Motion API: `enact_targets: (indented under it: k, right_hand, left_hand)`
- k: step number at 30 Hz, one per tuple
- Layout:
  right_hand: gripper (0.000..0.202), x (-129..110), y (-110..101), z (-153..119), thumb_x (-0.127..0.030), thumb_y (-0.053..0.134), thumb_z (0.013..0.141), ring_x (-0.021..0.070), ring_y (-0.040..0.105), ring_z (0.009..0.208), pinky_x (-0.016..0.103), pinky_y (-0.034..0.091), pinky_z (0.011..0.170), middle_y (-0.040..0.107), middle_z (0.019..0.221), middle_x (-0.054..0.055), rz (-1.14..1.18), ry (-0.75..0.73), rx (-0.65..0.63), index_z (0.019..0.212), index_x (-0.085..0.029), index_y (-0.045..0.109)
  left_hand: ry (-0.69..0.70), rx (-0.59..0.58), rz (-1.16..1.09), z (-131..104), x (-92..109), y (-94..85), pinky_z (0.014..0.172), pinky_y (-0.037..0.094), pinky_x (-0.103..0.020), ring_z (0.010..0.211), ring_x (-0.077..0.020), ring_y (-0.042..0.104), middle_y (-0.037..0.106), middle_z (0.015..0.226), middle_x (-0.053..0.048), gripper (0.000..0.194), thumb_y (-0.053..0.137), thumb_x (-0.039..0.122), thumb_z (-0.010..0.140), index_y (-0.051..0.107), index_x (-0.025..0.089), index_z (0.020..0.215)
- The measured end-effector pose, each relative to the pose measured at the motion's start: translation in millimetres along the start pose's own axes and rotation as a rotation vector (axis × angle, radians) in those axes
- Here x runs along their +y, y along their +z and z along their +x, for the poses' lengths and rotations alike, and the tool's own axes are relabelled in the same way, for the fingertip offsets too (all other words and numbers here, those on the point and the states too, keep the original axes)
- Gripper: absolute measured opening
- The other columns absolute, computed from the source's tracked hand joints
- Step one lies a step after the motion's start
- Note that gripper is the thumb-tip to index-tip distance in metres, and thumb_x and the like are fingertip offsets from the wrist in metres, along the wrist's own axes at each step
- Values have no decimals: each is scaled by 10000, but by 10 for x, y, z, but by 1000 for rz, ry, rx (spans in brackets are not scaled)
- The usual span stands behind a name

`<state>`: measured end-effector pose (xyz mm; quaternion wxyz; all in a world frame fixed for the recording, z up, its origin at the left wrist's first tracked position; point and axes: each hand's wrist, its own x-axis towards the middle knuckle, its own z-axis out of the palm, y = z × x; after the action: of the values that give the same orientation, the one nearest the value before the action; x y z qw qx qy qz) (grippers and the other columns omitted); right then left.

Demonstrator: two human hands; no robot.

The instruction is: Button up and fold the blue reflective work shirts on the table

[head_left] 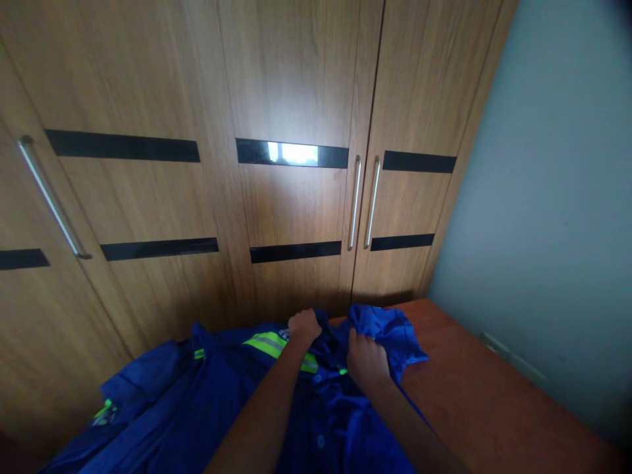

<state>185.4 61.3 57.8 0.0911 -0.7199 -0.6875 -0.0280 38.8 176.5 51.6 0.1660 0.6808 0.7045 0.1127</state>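
A blue work shirt (222, 382) with buttons, lime-green trim and a grey-and-lime reflective band is spread out in front of me. My left hand (305, 324) is closed on the shirt's dark fabric, just past the reflective band at the far edge. To its right, my right hand (368, 361) is closed with its fingers wrapped into the shirt, near a bunched blue sleeve. Both forearms lie across the garment and cover part of its front. The fabric between the fingers is mostly hidden.
Beneath the shirt is a reddish-orange surface (474, 395), visible on the right. Right behind stands a wooden wardrobe (296, 204) with black strips and metal handles (355, 203), its doors closed. A pale wall (557, 197) bounds the right side, with a socket strip (511, 355) low down.
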Motion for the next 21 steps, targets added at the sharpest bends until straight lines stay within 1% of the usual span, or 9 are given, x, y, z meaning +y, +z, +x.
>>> enact_targets:
  k: [2, 4, 6, 8, 11, 14, 18, 19, 21]
  right_hand:
    - [429, 63, -70, 60, -103, 478, 830, 247, 695, 829, 327, 494, 719, 704, 870, 136, 21, 16, -2, 1253, -157, 526]
    - [460, 157, -162, 128, -133, 486, 832, 243, 701, 804, 338, 490, 742, 716, 849, 128, 195, 67, 25, 1290, -166, 512]
    - [443, 253, -266, 216, -158, 486, 823, 235, 701, 796, 327, 489, 751, 727, 817, 106, 468, 113, 63, 1260, -172, 556]
    - [394, 313, -378, 316, -177, 464, 816, 210, 698, 713, 292, 499, 706, 721, 701, 58, 699, 115, 79, 1176, -174, 624]
    - [393, 294, -572, 443, -211, 382, 840, 177, 680, 588, 251, 511, 594, 702, 609, 22, 858, 62, 101, 1127, -143, 642]
    - [428, 177, -833, 530, -293, 368, 866, 181, 696, 633, 253, 524, 563, 730, 702, 40, 1024, -1, 185, 1182, -116, 596]
    - [423, -6, -1294, 739, -412, 476, 860, 189, 696, 662, 287, 547, 602, 724, 702, 49, 1282, -154, 422, 1136, -123, 614]
    - [406, -52, -1410, 825, -411, 478, 870, 183, 694, 670, 295, 552, 626, 720, 705, 45, 1284, -176, 479, 1127, -129, 617]
    - [368, -149, -1603, 1013, -387, 445, 917, 170, 686, 726, 314, 555, 694, 717, 779, 43, 1150, -200, 539, 1144, -144, 601]
  left_hand:
    - [-25, 8, -46, -16, -126, -96, 907, 488, -448, 1058, -225, 595, 613, 1173, -78, 297, 598, 347, 879, 599, 168, 1116]
    - [-51, 33, -111, -51, -304, -223, 896, 493, -439, 1037, -218, 606, 627, 1142, -70, 280, 599, 350, 878, 609, 168, 1090]
    - [-57, 75, -202, -102, -491, -377, 875, 503, -421, 989, -201, 625, 651, 1083, -60, 258, 597, 363, 879, 625, 164, 1041]
    - [-33, 132, -321, -169, -636, -562, 818, 524, -387, 875, -173, 652, 684, 958, -41, 238, 579, 372, 888, 642, 157, 967]
    - [36, 261, -546, -307, -715, -911, 647, 542, -307, 658, -155, 672, 697, 718, -30, 281, 457, 341, 922, 655, 142, 938]
    - [149, 442, -758, -499, -626, -1355, 559, 529, -254, 639, -168, 698, 717, 702, -59, 359, 381, 319, 874, 639, 121, 1027]
    - [325, 646, -863, -687, -333, -1976, 636, 553, -258, 692, -160, 703, 726, 751, -66, 354, 431, 287, 796, 645, 117, 1019]
    - [359, 681, -856, -681, -245, -2105, 670, 556, -263, 712, -154, 702, 729, 779, -64, 354, 428, 276, 797, 643, 125, 1034]
    - [410, 717, -814, -585, -74, -2293, 742, 553, -274, 783, -146, 700, 735, 873, -68, 364, 405, 260, 822, 628, 145, 1086]
